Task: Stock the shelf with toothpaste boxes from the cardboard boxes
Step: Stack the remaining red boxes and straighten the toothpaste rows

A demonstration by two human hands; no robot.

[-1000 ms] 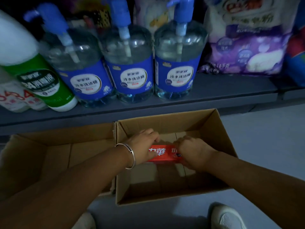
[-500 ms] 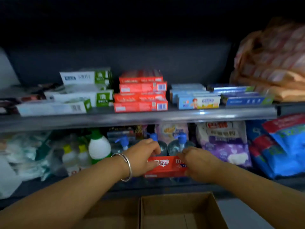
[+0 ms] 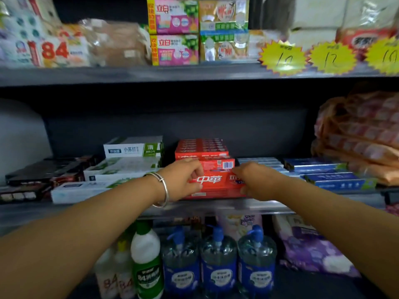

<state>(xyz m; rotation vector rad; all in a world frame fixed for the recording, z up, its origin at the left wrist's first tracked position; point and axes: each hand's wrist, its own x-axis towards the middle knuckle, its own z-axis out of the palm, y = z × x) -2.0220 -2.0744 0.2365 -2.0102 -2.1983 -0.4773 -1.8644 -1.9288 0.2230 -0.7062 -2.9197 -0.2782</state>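
The shelf point(image 3: 216, 209) is holding a red stack point(image 3: 201, 148), partly hiding behind the red box point(image 3: 216, 183). The left hand point(image 3: 183, 180) and right hand point(image 3: 254, 180) are gripping the box's ends at the shelf's front edge, covering its corners. Their fingertips are hiding.

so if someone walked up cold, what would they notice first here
Most likely the red toothpaste box at the centre, held at its ends by the left hand and right hand at the front of the middle shelf, in front of a stack of red boxes. Next, the yellow starburst price tags at upper right, and the row of blue pump bottles on the shelf below.
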